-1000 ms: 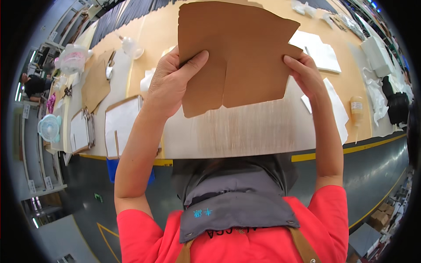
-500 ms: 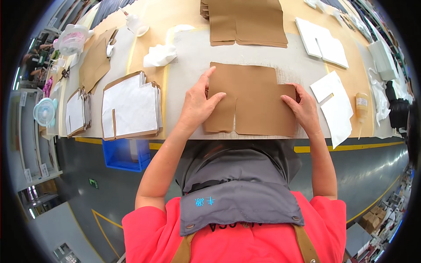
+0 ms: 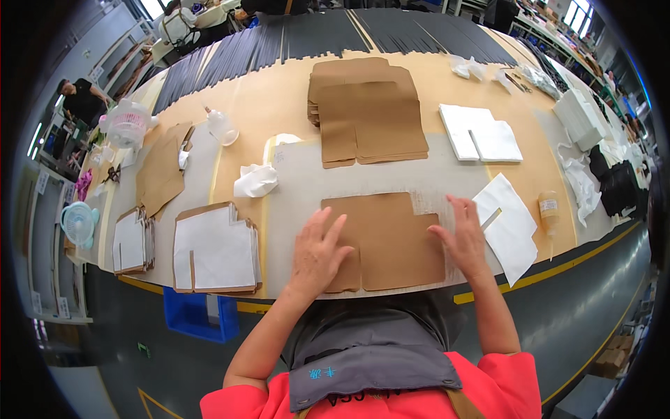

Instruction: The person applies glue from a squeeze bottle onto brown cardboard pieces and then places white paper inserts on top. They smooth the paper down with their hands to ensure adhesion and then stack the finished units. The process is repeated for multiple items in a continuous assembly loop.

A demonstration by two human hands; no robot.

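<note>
A flat brown cut-out sheet (image 3: 391, 244), with a slit at its near edge and a notch at its far right corner, lies at the table's front edge. My left hand (image 3: 317, 253) rests over its left side, fingers spread. Beside its right edge, my right hand (image 3: 464, 236) is open, the thumb at the edge and the fingers lifted away. Beyond the sheet sits a stack of similar brown sheets (image 3: 377, 122). To the right lies a white notched sheet (image 3: 513, 234), and behind it a white stack (image 3: 464, 136). White-faced, brown-edged pieces (image 3: 216, 244) are piled on the left.
A crumpled white cloth (image 3: 255, 180) and a clear squeeze bottle (image 3: 222, 127) stand left of centre. A bottle of yellowish liquid (image 3: 549, 213) lies at the right. Dark strips (image 3: 321, 36) line the far edge. Below the table is a blue bin (image 3: 195, 314).
The view has tilted up, so the table sits lower and its far side shows. My right hand has let go of the brown sheet's right edge; my left hand has shifted further over its left side.
</note>
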